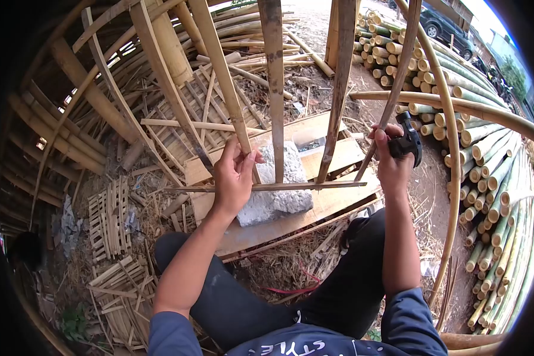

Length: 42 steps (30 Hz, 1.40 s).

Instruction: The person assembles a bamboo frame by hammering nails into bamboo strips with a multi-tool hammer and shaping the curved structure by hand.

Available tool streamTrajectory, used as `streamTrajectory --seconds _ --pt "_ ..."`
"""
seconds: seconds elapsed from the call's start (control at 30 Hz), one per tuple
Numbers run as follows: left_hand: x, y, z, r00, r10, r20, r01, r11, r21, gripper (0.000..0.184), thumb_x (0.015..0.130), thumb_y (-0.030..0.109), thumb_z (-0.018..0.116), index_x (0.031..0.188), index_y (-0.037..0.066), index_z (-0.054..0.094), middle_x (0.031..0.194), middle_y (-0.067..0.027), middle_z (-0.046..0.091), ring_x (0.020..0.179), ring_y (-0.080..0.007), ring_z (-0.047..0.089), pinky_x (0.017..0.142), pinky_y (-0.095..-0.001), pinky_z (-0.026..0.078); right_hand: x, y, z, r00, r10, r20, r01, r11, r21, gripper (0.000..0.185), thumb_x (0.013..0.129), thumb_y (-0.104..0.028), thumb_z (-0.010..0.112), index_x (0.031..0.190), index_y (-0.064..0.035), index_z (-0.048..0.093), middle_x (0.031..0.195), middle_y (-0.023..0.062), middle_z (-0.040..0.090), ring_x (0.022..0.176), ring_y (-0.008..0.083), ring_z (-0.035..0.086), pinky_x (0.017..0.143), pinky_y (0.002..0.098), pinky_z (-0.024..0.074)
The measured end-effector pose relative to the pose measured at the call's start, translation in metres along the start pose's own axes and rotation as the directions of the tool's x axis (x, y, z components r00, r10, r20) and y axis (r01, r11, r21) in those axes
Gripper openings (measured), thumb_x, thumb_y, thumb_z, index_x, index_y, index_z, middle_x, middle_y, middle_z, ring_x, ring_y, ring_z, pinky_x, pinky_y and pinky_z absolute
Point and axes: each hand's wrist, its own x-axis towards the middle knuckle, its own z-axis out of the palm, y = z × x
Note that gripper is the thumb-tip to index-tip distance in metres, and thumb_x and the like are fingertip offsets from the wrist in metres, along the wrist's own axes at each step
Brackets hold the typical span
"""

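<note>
A frame of upright bamboo slats [274,89] joins a thin crosswise slat [302,186] at its lower end. My left hand [236,178] pinches one of the slats just above the crosswise one. My right hand [394,160] is closed around a black hammer [407,142], with its fingers also against the rightmost slat [391,89]. Beneath the frame, a rough grey stone block [276,204] rests on a wooden board [332,202]. Behind the block, a small clear container [310,145] lies on the boards.
Stacked bamboo poles [486,148] fill the right side. A curved bamboo pole [451,136] stands beyond my right arm. Bamboo lattice pieces [108,219] and scraps lie at the left. A parked car [442,26] is at the upper right.
</note>
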Motion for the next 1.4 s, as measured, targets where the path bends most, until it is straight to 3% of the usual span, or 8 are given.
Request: streamTrajectory --seconds 0.07,0.17,0.4,0.7,0.87,1.0,1.1,1.4 --pt "-0.002 -0.003 0.000 0.998 0.065 -0.011 -0.065 0.998 0.007 0.026 0.102 0.001 0.054 0.127 -0.001 0.052 0.091 -0.0077 0.067 0.087 -0.0137 0.067 0.080 -0.0295 0.055 0.002 0.003 -0.005 1.000 -0.013 -0.007 0.012 0.999 -0.046 0.021 0.099 -0.024 0.067 0.106 -0.0045 0.067 0.091 0.0001 0.068 0.081 0.0056 0.057 0.072 0.0207 0.0432" --pt "-0.004 0.003 -0.001 1.000 0.010 0.028 -0.010 1.000 0.017 0.038 0.102 0.001 0.053 0.139 -0.001 0.046 0.095 -0.0072 0.065 0.089 -0.0133 0.063 0.085 -0.0311 0.053 0.000 0.007 -0.010 1.000 0.020 -0.008 -0.021 0.998 -0.059 0.021 0.100 -0.023 0.066 0.107 -0.0042 0.067 0.092 0.0001 0.068 0.085 0.0064 0.059 0.075 0.0224 0.0455" --pt "-0.002 0.002 -0.003 1.000 0.013 -0.010 -0.012 0.999 0.034 0.038 0.102 0.002 0.052 0.140 -0.001 0.047 0.095 -0.0060 0.064 0.090 -0.0125 0.062 0.085 -0.0304 0.053 0.001 0.011 -0.017 1.000 -0.012 0.012 0.013 0.991 -0.131 0.022 0.100 -0.023 0.065 0.109 -0.0031 0.067 0.093 0.0014 0.068 0.087 0.0078 0.061 0.079 0.0256 0.0485" --pt "-0.006 0.013 -0.013 0.999 0.047 0.010 -0.048 0.969 0.241 0.034 0.102 0.001 0.050 0.135 -0.001 0.047 0.095 -0.0074 0.063 0.088 -0.0132 0.063 0.083 -0.0306 0.054 0.005 0.015 -0.020 0.994 -0.078 -0.073 0.075 0.996 -0.044 0.018 0.100 -0.021 0.066 0.107 -0.0059 0.070 0.090 -0.0024 0.069 0.068 -0.0002 0.047 0.060 0.0171 0.0344" --pt "-0.009 0.019 -0.008 0.992 0.119 0.036 -0.124 0.930 0.347 0.038 0.100 0.002 0.055 0.136 -0.002 0.043 0.105 -0.0108 0.062 0.095 -0.0178 0.066 0.086 -0.0329 0.055 0.004 0.011 -0.024 0.999 0.010 -0.051 -0.014 0.995 -0.098 0.015 0.100 -0.020 0.065 0.107 -0.0068 0.069 0.092 -0.0018 0.069 0.076 0.0018 0.054 0.067 0.0178 0.0395" --pt "-0.012 0.020 -0.007 0.958 0.286 0.010 -0.264 0.869 0.419 0.051 0.097 0.003 0.060 0.141 -0.003 0.035 0.114 -0.0145 0.060 0.102 -0.0219 0.067 0.089 -0.0348 0.055 0.002 0.011 -0.025 0.998 -0.033 -0.057 0.028 0.995 -0.099 0.015 0.100 -0.020 0.065 0.105 -0.0067 0.068 0.092 -0.0022 0.069 0.073 0.0009 0.051 0.065 0.0176 0.0377" --pt "-0.013 0.026 -0.007 0.963 0.267 -0.025 -0.242 0.905 0.350 0.058 0.097 0.002 0.060 0.145 -0.003 0.029 0.116 -0.0162 0.058 0.104 -0.0237 0.067 0.089 -0.0353 0.055 0.002 0.014 -0.023 0.993 -0.095 -0.070 0.088 0.992 -0.094 0.015 0.101 -0.020 0.064 0.104 -0.0068 0.068 0.092 -0.0026 0.069 0.068 -0.0008 0.046 0.060 0.0172 0.0334" --pt "-0.014 0.044 -0.012 0.923 0.382 -0.041 -0.333 0.849 0.411 0.069 0.091 0.004 0.066 0.148 -0.003 0.027 0.144 -0.0232 0.041 0.133 -0.0315 0.048 0.108 -0.0453 0.045 0.001 0.011 -0.024 0.996 -0.038 -0.081 0.026 0.988 -0.150 0.017 0.101 -0.020 0.063 0.106 -0.0056 0.069 0.086 -0.0038 0.069 0.064 -0.0016 0.041 0.057 0.0173 0.0306"
